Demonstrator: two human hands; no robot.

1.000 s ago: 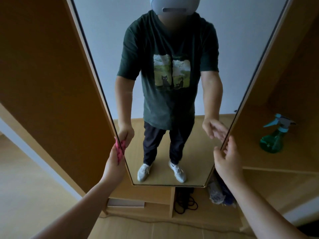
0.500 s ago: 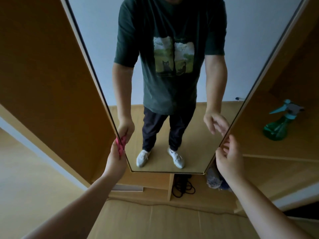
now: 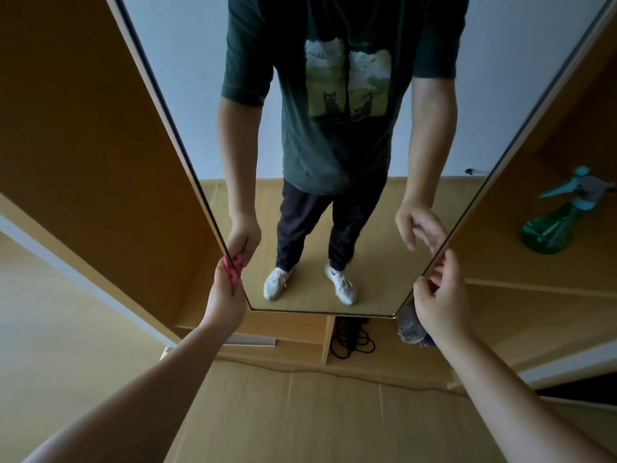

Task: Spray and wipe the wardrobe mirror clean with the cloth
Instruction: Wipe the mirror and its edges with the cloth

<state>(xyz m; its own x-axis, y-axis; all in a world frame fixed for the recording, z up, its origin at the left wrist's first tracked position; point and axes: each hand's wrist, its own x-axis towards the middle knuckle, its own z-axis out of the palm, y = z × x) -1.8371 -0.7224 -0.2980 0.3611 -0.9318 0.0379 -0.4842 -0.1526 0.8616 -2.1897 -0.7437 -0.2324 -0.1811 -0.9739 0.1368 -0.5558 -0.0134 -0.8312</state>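
Both hands at the lower corners of the wardrobe mirror, cloth at its left edge

The left hand (image 3: pixel 224 297) keeps a clenched grip on the pink cloth (image 3: pixel 231 268), pressed at the mirror's lower left edge, while the right hand (image 3: pixel 440 295) hovers with a loose, released grip holding nothing, its fingertips (image 3: pixel 445 259) just beside the lower right edge; contact there cannot be told. Against the second before, the view has tipped down and the hands have barely shifted along the mirror (image 3: pixel 334 195), so wiping looks near its bottom end, or the door is about to be steadied. The green spray bottle (image 3: pixel 554 222) stands untouched on the shelf (image 3: pixel 521 262) to the right, well apart from the right hand. Below the mirror sit a coiled black cable (image 3: pixel 352 340) and a bundled blue-patterned fabric (image 3: pixel 411 330); neither blocks the glass.
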